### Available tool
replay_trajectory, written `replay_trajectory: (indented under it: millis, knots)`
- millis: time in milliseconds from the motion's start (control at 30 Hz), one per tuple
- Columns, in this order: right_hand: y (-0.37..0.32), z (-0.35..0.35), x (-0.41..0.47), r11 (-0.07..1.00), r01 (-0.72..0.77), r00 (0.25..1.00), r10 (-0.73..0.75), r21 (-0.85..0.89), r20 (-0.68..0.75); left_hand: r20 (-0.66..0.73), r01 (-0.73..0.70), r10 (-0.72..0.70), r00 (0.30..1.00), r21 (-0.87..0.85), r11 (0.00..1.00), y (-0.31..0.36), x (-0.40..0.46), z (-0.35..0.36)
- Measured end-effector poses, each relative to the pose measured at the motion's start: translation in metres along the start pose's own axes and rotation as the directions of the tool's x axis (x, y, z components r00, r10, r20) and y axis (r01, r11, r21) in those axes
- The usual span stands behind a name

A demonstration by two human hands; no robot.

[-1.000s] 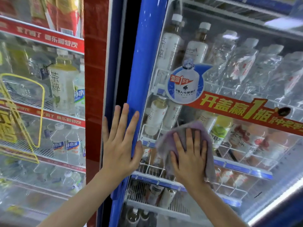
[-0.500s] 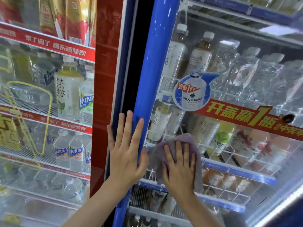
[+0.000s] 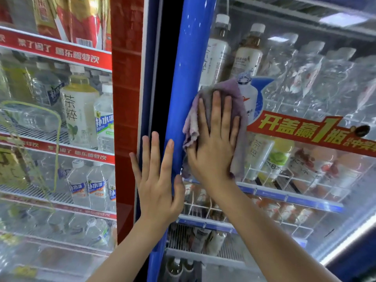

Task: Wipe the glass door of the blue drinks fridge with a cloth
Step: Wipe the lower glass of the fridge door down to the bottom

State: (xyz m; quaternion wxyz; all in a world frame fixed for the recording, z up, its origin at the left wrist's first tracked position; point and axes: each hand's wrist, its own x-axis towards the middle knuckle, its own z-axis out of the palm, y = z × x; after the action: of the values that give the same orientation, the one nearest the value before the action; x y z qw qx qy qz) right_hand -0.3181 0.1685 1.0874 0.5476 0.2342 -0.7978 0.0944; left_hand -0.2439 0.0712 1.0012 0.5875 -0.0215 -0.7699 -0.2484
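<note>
The blue drinks fridge fills the right half of the view; its rounded blue door frame [image 3: 187, 78] runs top to bottom at the centre and its glass door [image 3: 305, 82] spreads to the right. My right hand [image 3: 213, 143] lies flat with straight fingers on a purple-grey cloth [image 3: 234, 94], pressing it against the glass beside the frame. The cloth's left edge hangs over the blue frame. My left hand [image 3: 156, 180] rests flat with spread fingers on the blue frame and the dark gap beside it.
A red banner sticker [image 3: 305, 131] and a round bottle sticker [image 3: 252, 98] sit on the glass right of the cloth. Bottles on wire shelves show behind it. A red-framed fridge [image 3: 126, 98] with bottles stands directly to the left.
My right hand has slid the cloth up and to the left along the glass, from below the red banner to the bottle sticker's level. My left hand has stayed on the frame.
</note>
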Motion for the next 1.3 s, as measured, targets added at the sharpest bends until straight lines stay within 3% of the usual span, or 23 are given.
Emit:
replay_trajectory:
  millis: [200, 367, 500, 633, 767, 833, 933, 1067, 1300]
  knots:
    - [0.001, 0.003, -0.021, 1.0, -0.013, 1.0, 0.013, 0.011, 0.007, -0.019, 0.003, -0.003, 1.0, 0.013, 1.0, 0.001, 0.0, 0.0]
    - [-0.003, 0.003, -0.063, 0.966, -0.1, 0.992, 0.078, 0.237, 0.101, 0.005, -0.024, 0.023, 1.0, 0.068, 0.997, 0.002, -0.001, -0.001]
    - [0.011, -0.014, -0.081, 0.926, -0.066, 0.985, 0.001, 0.371, 0.172, 0.068, -0.156, 0.148, 0.987, 0.131, 0.979, 0.0, -0.003, -0.001]
    - [0.039, -0.034, -0.074, 0.928, 0.082, 0.971, -0.156, 0.364, 0.179, 0.131, -0.31, 0.292, 0.947, 0.139, 0.941, 0.003, -0.012, -0.005]
    - [0.059, -0.048, -0.073, 0.915, 0.145, 0.95, -0.235, 0.376, 0.205, 0.208, -0.325, 0.304, 0.93, 0.077, 0.943, 0.026, -0.03, 0.005]
    - [0.062, -0.052, -0.074, 0.903, 0.141, 0.953, -0.236, 0.407, 0.192, 0.236, -0.254, 0.225, 0.946, 0.103, 0.962, 0.035, -0.032, 0.014]
    - [0.07, -0.059, -0.084, 0.889, 0.076, 0.954, -0.197, 0.452, 0.228, 0.235, -0.169, 0.136, 0.962, 0.125, 0.978, 0.043, -0.024, 0.034]
    - [0.088, -0.078, -0.102, 0.885, -0.038, 0.957, -0.101, 0.464, 0.27, 0.219, -0.187, 0.129, 0.967, 0.268, 0.945, 0.042, -0.009, 0.057]
    - [0.121, -0.103, -0.137, 0.945, -0.263, 0.941, 0.207, 0.195, 0.269, 0.113, -0.259, 0.233, 0.966, 0.357, 0.898, 0.037, 0.015, 0.087]
